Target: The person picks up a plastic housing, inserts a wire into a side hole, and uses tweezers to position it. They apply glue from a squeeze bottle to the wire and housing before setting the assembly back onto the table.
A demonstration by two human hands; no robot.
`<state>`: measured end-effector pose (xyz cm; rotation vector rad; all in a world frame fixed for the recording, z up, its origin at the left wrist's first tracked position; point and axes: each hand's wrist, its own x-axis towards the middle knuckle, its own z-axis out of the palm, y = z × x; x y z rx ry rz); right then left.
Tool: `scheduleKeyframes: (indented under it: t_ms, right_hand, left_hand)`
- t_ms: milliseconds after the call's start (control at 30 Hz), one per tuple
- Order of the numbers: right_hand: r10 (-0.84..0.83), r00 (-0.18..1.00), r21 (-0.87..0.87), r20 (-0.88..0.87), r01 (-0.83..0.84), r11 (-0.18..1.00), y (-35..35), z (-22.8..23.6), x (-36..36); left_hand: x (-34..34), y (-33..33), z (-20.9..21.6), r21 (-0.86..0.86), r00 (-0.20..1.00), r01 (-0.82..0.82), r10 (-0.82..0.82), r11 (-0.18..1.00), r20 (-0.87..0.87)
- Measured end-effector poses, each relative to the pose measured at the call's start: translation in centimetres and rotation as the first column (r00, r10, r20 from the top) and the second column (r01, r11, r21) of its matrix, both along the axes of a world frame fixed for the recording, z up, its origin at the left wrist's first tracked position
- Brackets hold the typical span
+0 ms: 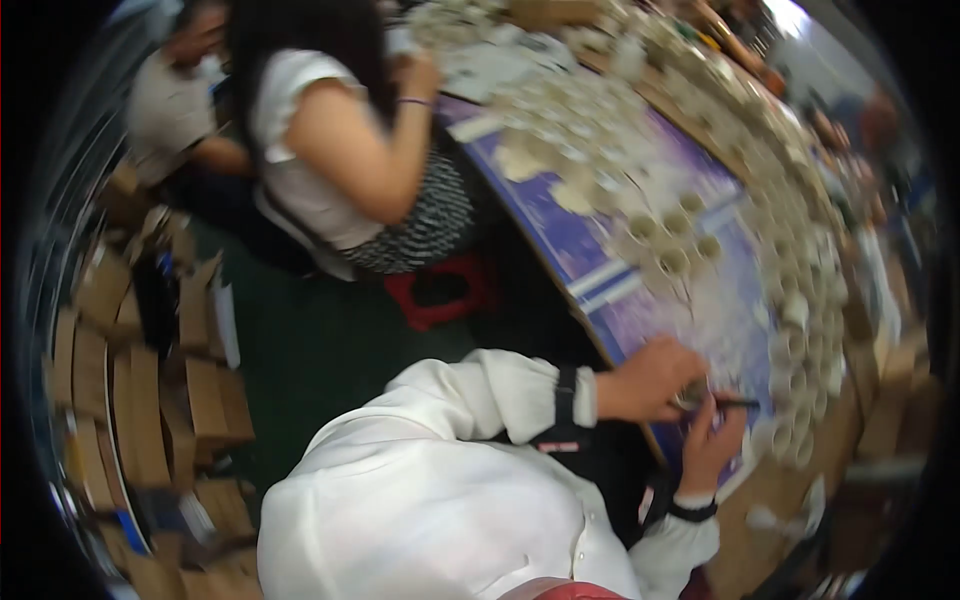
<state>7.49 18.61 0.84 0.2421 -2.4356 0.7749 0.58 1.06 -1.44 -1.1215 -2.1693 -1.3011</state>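
Note:
At the table's near edge, my left hand (652, 381) has its fingers closed round a small beige, cup-like piece (690, 394), mostly hidden by the fingers. Close against it, my right hand (713, 445) pinches a thin dark pen-like tool (738, 403); its exact kind is blurred. The tool's inner end meets the piece, though I cannot tell whether they touch. Beyond my hands, several loose beige cups (673, 262) stand on the purple-patterned table (625, 312). Rows of similar cups (790, 347) line the right side.
A denser cluster of pale cups (560, 125) covers the far tabletop. At the left sits a person in a white top (330, 150) on a red stool (440, 290), with another person (175, 115) behind. Cardboard boxes (140, 410) are stacked along the left.

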Motion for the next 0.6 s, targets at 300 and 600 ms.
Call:
scheduleKeyframes:
  t_ms: [300,600]
  right_hand:
    - [-0.174,0.985,-0.257,0.017,0.173,0.951,0.4,5.1,2.9]
    - [-0.361,0.893,0.608,0.268,0.134,0.782,9.9,3.7,12.3]
  left_hand:
    - [0.6,-0.5,0.2,0.013,0.997,-0.079,0.078,0.997,0.021]
    - [0.0,-0.1,0.3,-0.019,0.990,-0.104,0.106,0.994,0.090]
